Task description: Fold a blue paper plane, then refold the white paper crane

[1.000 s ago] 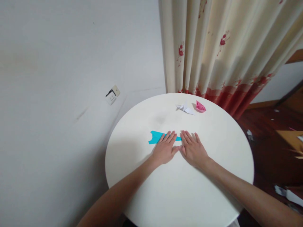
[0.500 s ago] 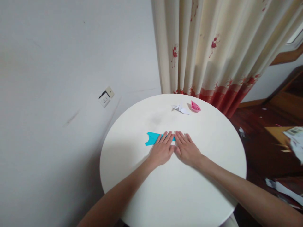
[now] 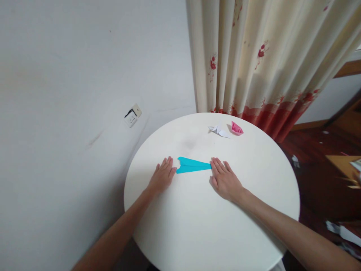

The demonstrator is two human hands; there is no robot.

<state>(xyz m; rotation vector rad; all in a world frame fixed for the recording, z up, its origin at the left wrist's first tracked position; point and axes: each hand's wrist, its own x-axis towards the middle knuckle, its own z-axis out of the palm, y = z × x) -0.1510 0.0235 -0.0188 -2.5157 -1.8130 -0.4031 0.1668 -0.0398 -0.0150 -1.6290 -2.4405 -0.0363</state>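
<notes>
A folded blue paper plane [image 3: 192,165] lies flat on the round white table [image 3: 211,226], its point toward the right. My left hand [image 3: 162,176] rests flat on the table just beside its notched left end, fingers apart, holding nothing. My right hand [image 3: 224,181] lies flat with its fingertips at the plane's pointed right tip. Both palms face down.
A white folded paper figure [image 3: 218,130] and a pink paper boat [image 3: 236,128] sit near the table's far edge. A cream curtain [image 3: 262,60] with red flowers hangs behind. A wall socket [image 3: 132,116] is at the left. Papers lie on the dark floor at right.
My left hand has slid left off the blue paper, uncovering its whole length. My right hand stays at the right tip.
</notes>
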